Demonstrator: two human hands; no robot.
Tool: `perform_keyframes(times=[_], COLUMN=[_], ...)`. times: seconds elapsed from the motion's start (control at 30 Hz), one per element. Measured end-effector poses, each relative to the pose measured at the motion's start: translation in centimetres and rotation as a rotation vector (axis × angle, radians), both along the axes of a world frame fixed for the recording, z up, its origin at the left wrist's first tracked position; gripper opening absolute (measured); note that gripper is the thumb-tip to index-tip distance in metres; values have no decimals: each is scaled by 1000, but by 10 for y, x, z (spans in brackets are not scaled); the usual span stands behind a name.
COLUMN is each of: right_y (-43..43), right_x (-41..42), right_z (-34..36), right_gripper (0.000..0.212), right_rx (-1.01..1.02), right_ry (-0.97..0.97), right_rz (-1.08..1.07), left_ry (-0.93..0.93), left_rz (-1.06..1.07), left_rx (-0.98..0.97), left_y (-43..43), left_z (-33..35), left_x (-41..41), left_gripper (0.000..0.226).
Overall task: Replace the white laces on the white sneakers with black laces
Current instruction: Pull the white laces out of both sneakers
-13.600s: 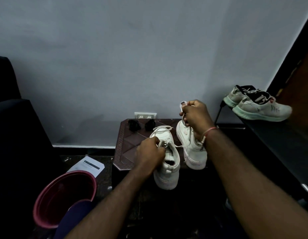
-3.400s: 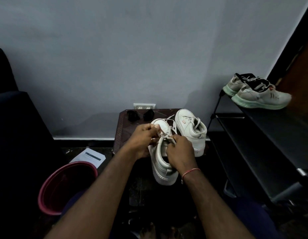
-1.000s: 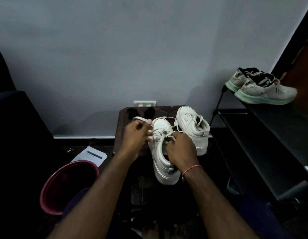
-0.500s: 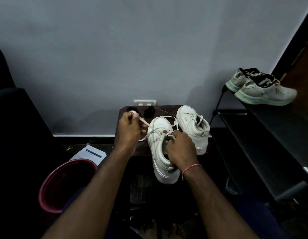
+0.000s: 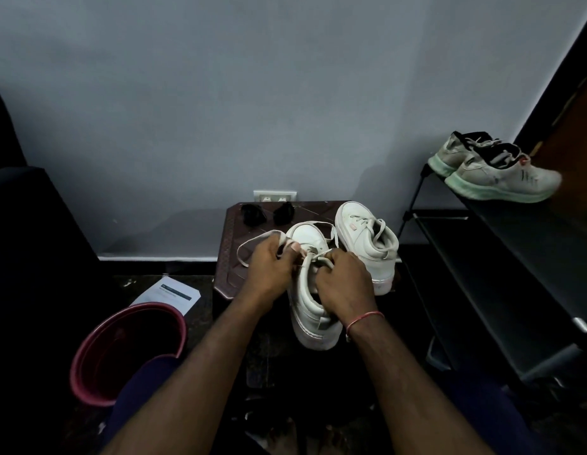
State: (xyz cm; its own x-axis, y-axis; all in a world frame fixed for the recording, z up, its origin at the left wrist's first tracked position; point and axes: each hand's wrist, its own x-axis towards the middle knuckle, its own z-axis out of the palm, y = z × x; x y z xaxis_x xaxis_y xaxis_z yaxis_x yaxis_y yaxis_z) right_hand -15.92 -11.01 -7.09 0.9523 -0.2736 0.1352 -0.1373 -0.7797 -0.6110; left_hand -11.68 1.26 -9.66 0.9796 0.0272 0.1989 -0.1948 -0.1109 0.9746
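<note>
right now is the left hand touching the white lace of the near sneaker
Touching. The head view shows the left hand pinching the white lace, its loop sticking out beside the knuckles.

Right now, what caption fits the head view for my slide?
Left hand and right hand grip the white lace on the nearer white sneaker.

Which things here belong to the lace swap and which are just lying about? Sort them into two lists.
In the job: near sneaker, held by the right hand; white lace, pinched by the left hand; far sneaker; black lace bundles; brown stool.

Lying about: red bucket; paper sheet; grey trainers; shoe rack; wall socket.
</note>
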Motion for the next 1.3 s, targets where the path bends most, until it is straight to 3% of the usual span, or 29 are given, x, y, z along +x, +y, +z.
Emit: perform_keyframes(times=[0.13, 0.2, 0.23, 0.33, 0.4, 0.5, 0.57, 0.8, 0.87, 0.97, 1.03, 1.13, 1.23, 1.3], right_y=[-3, -4, -3, -1, 0, 0, -2, -2, -7, -24, -27, -21, -17, -14], right_x=[-1, 1, 2, 2, 1, -2, -4, -5, -5, -3, -4, -8, -15, -19], right_z=[-3, -4, -4, -4, -5, -8, -10, -20, -19, -22, -27, -32, -31, -31], right_gripper=[28, 27, 28, 28, 26, 19, 16, 17, 14, 18, 25, 23, 7, 14], right_rx=[11, 3, -1, 5, 24, 92, 119, 102, 127, 408, 526, 532, 488, 453], right_ry=[-5, -7, -7, -12, -25, -82, -105, -173, -201, -227, -258, -298, -291, -275], right_rz=[4, 3, 0, -12, -21, -32, -32, -16, -32, -128, -188, -213, -93, -7], left_ry=[150, 165, 183, 337, 377, 331, 248, -24, -52, 27, 89, 34, 24, 64], left_rz=[213, 290, 280, 147, 43, -102, -99, 93, 150, 136, 126, 141, 101, 71], left_rx=[-683, -865, -863, -607, -360, -37, 169, 761, 734, 451, 291, 346, 410, 465], left_y=[15, 33, 38, 34, 21, 0, -7, -17, -18, -5, 3, -1, -7, -11], left_z=[28, 41, 45, 44, 32, 23, 23, 17, 15, 14, 13, 13, 15, 20], left_x=[9, 18, 19, 6, -7, -28, -34, -33, -29, -22, -21, -25, -29, -26], left_gripper=[24, 28, 28, 16, 24, 65, 78, 29, 22, 26, 16, 10, 26, 37])
